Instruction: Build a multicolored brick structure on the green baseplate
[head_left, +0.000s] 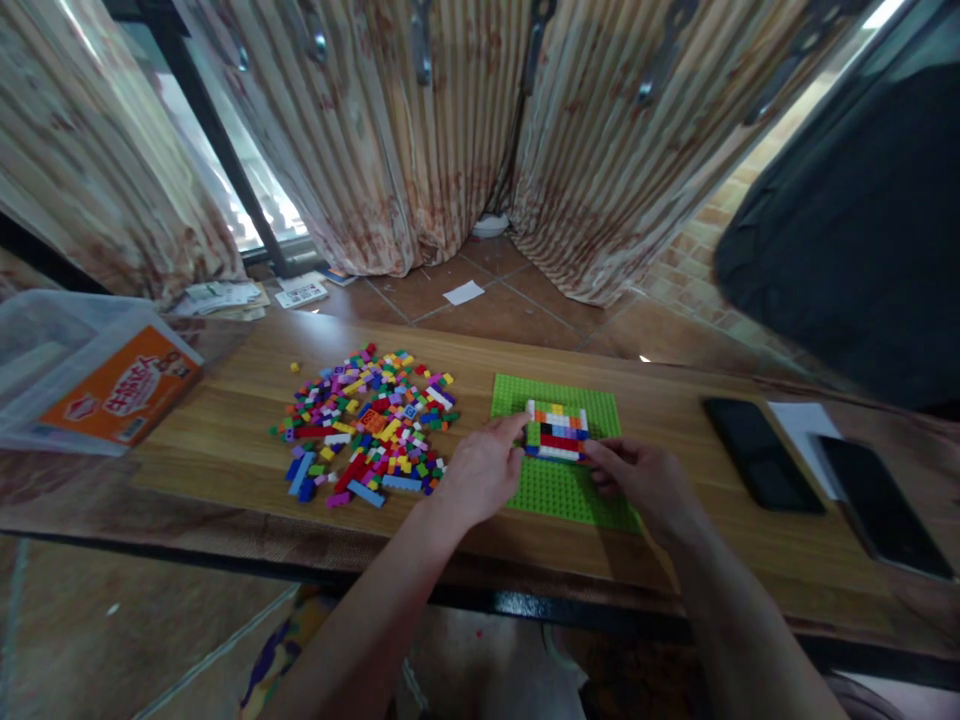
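A small block of multicoloured toy building bricks (556, 432) sits on a green studded baseplate (577, 493). White, red, blue, yellow and orange rows show on its top. From the left, my left hand (486, 472) reaches over the plate; its index finger is stretched out and touches the block's left side, with the thumb apart below it. At the lower right corner of the block, my right hand (637, 478) closes its thumb and fingers on the edge. Its fingertips partly hide that corner.
Left of the baseplate lies a wide pile of loose bricks (386, 425). A clear plastic box (97, 375) with an orange label stands at the far left of the wooden table (225, 440). Two dark phones, one black phone (761, 455) nearer, and white paper (808, 440) lie right.
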